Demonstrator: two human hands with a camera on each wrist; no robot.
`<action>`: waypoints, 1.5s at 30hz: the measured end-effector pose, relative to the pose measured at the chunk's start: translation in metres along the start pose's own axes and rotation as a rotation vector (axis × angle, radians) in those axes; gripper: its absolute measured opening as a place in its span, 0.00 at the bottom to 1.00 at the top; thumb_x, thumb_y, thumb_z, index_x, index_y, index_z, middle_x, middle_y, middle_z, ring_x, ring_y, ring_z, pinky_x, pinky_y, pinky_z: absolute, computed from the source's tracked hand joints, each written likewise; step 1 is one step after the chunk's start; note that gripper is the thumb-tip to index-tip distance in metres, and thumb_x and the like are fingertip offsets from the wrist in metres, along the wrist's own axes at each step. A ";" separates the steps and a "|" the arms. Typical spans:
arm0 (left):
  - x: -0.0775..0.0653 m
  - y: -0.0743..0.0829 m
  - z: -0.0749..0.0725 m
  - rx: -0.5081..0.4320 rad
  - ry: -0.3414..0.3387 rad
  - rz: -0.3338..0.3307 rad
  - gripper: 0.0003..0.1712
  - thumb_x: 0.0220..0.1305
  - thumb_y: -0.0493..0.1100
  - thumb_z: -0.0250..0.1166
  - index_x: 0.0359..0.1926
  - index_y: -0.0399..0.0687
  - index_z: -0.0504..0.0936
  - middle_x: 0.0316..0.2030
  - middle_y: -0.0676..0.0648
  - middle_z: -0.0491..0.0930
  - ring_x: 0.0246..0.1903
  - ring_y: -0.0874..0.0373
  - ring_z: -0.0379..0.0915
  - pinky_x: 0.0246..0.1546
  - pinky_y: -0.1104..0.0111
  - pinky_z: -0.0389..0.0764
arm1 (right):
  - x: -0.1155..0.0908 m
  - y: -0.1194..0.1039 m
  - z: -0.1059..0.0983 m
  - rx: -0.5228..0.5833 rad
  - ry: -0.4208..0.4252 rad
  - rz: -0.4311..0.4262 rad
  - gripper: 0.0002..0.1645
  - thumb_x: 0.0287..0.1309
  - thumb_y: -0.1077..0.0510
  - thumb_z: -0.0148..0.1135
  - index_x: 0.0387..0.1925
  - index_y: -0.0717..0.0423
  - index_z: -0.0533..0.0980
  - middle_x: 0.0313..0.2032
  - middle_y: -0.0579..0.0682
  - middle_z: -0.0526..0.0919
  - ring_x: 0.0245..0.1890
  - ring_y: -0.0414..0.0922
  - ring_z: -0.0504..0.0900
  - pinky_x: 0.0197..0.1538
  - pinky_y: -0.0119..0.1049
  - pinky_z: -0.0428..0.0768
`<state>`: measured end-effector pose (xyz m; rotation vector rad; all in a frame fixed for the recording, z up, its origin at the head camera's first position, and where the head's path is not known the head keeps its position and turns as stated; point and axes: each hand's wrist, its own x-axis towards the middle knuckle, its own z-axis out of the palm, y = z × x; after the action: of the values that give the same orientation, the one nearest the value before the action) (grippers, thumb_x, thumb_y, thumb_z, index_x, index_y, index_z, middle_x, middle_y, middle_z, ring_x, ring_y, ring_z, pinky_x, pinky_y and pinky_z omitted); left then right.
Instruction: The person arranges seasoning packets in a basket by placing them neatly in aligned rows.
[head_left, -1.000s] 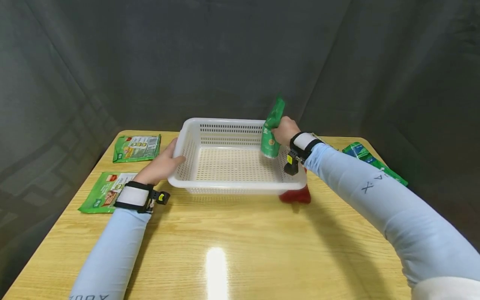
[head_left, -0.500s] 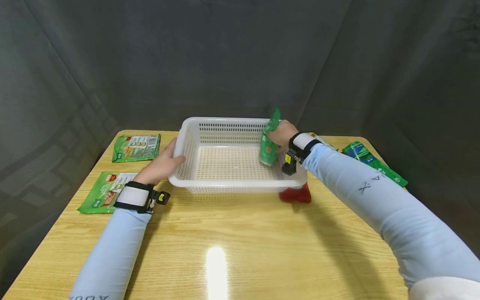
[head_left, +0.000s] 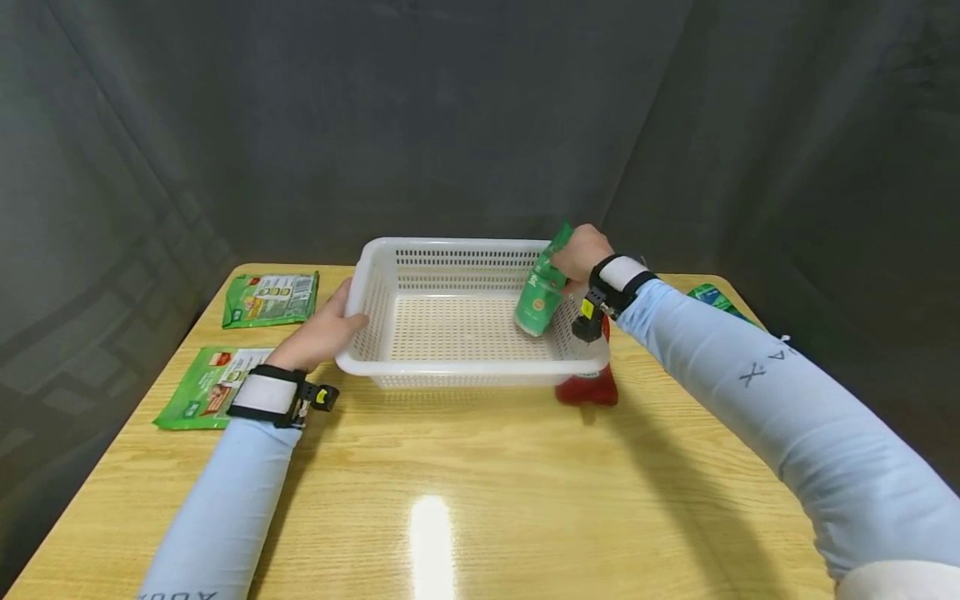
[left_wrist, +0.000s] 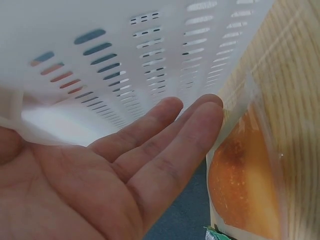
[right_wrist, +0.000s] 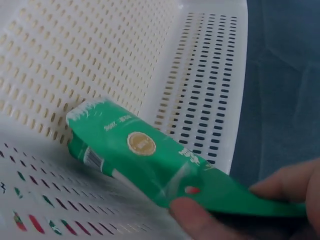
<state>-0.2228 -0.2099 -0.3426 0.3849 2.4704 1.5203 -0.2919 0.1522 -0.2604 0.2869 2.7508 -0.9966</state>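
Observation:
A white slotted plastic basket (head_left: 472, 368) stands on the wooden table. My left hand (head_left: 321, 332) holds its left wall, thumb over the rim and fingers outside. In the left wrist view, those fingers lie along the slotted outer wall (left_wrist: 145, 65). My right hand (head_left: 583, 252) pinches the upper end of a green pouch (head_left: 537, 302) at the right side of the basket. The pouch is tilted, its lower end down inside the basket. Up close in the right wrist view, the pouch (right_wrist: 145, 150) bears a round gold seal, with thumb and finger on its flattened end.
Two green food packets, one farther back (head_left: 272, 298) and one nearer (head_left: 206, 390), lie left of the basket. A red packet (head_left: 588, 390) lies partly behind the basket's right front corner. Another green packet (head_left: 722, 298) at the right is mostly hidden by my right arm.
The green pouch has come down lower into the basket, and its top now leans to the right. My right hand has shifted slightly right. The left hand keeps its place on the basket.

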 end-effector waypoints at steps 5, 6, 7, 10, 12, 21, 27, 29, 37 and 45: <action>0.002 -0.002 0.000 -0.012 0.001 0.004 0.42 0.75 0.34 0.43 0.78 0.48 0.29 0.72 0.26 0.48 0.57 0.26 0.68 0.41 0.44 0.81 | -0.006 -0.003 -0.012 0.062 -0.122 -0.021 0.28 0.73 0.55 0.48 0.64 0.72 0.64 0.55 0.69 0.75 0.36 0.58 0.87 0.37 0.45 0.86; 0.002 -0.002 0.000 -0.011 0.001 0.006 0.42 0.75 0.34 0.43 0.78 0.48 0.29 0.72 0.26 0.48 0.57 0.26 0.68 0.41 0.44 0.81 | -0.006 -0.005 -0.015 0.063 -0.145 -0.027 0.27 0.74 0.55 0.48 0.64 0.72 0.64 0.54 0.70 0.75 0.35 0.57 0.87 0.38 0.46 0.86; 0.003 -0.002 0.000 -0.010 0.002 0.007 0.42 0.75 0.34 0.43 0.78 0.48 0.29 0.72 0.26 0.48 0.57 0.26 0.68 0.41 0.44 0.81 | -0.007 -0.006 -0.018 0.060 -0.167 -0.032 0.27 0.73 0.56 0.47 0.64 0.72 0.64 0.52 0.71 0.76 0.34 0.57 0.87 0.40 0.47 0.85; 0.003 -0.002 0.000 -0.007 0.004 0.009 0.42 0.75 0.34 0.43 0.78 0.48 0.29 0.72 0.26 0.48 0.57 0.26 0.68 0.41 0.44 0.81 | -0.005 -0.011 -0.026 0.003 -0.210 -0.051 0.26 0.71 0.58 0.48 0.62 0.73 0.66 0.45 0.72 0.81 0.29 0.55 0.88 0.40 0.48 0.85; 0.003 -0.001 0.000 -0.011 0.005 0.011 0.42 0.75 0.34 0.43 0.78 0.48 0.29 0.72 0.26 0.48 0.57 0.26 0.68 0.41 0.44 0.81 | -0.001 -0.012 -0.029 -0.054 -0.226 -0.063 0.26 0.68 0.59 0.49 0.60 0.74 0.67 0.40 0.70 0.83 0.25 0.53 0.87 0.37 0.47 0.86; 0.003 -0.002 0.001 -0.009 0.010 0.008 0.42 0.75 0.33 0.43 0.78 0.47 0.30 0.72 0.26 0.49 0.57 0.26 0.68 0.41 0.44 0.82 | 0.009 -0.020 -0.027 -0.192 -0.169 -0.113 0.20 0.67 0.59 0.57 0.49 0.75 0.75 0.36 0.67 0.84 0.20 0.49 0.86 0.31 0.42 0.86; 0.001 -0.001 0.003 -0.010 0.014 0.010 0.42 0.74 0.33 0.43 0.79 0.48 0.30 0.72 0.26 0.49 0.57 0.27 0.67 0.42 0.43 0.81 | 0.012 -0.020 -0.029 -0.288 -0.034 -0.150 0.15 0.65 0.59 0.57 0.40 0.72 0.77 0.32 0.64 0.84 0.20 0.51 0.86 0.25 0.40 0.84; 0.001 -0.002 0.002 -0.019 0.009 0.017 0.42 0.74 0.33 0.43 0.79 0.48 0.30 0.72 0.27 0.49 0.58 0.27 0.67 0.43 0.43 0.80 | 0.013 -0.018 -0.029 -0.309 -0.011 -0.164 0.14 0.64 0.59 0.57 0.37 0.71 0.78 0.27 0.62 0.84 0.20 0.52 0.86 0.23 0.40 0.84; 0.001 -0.001 0.001 -0.040 -0.010 0.022 0.42 0.75 0.34 0.43 0.79 0.52 0.29 0.73 0.28 0.47 0.59 0.27 0.66 0.43 0.42 0.80 | 0.013 -0.021 -0.024 -0.281 -0.019 -0.183 0.15 0.64 0.57 0.61 0.38 0.70 0.78 0.29 0.62 0.83 0.16 0.48 0.84 0.24 0.40 0.84; 0.003 -0.003 0.001 -0.033 -0.006 0.017 0.42 0.75 0.34 0.43 0.79 0.52 0.30 0.73 0.29 0.47 0.59 0.28 0.65 0.44 0.42 0.80 | 0.017 -0.025 -0.021 -0.365 -0.136 -0.117 0.24 0.61 0.50 0.66 0.45 0.69 0.76 0.27 0.56 0.85 0.19 0.44 0.85 0.29 0.35 0.84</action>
<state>-0.2257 -0.2095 -0.3454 0.4050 2.4401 1.5623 -0.3168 0.1491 -0.2333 -0.0005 2.7773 -0.4979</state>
